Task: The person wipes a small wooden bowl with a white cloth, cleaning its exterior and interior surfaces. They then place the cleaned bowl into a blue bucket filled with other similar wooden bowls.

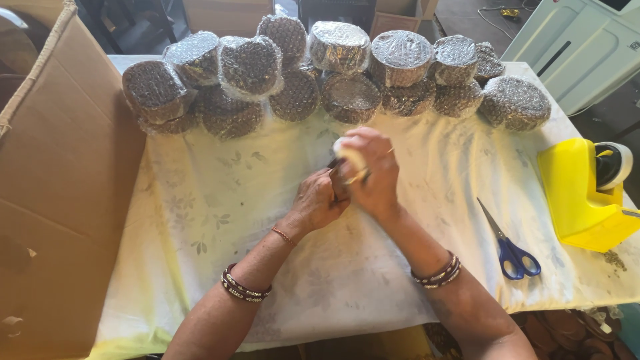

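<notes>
Both of my hands meet over the middle of the table covered with a pale floral cloth [220, 220]. My right hand [373, 175] is closed around a small object with a pale rounded top [349, 155]; most of it is hidden. My left hand [318, 201] presses against the same object from the left, fingers curled on its dark side. Bangles sit on both wrists. Just beyond the hands lies a row of round bundles wrapped in bubble wrap [347, 100], stacked two high.
A large open cardboard box [60, 173] stands at the left. Blue-handled scissors [510, 247] lie right of my right forearm. A yellow tape dispenser [583, 197] sits at the right edge. A white machine [580, 47] stands at the far right.
</notes>
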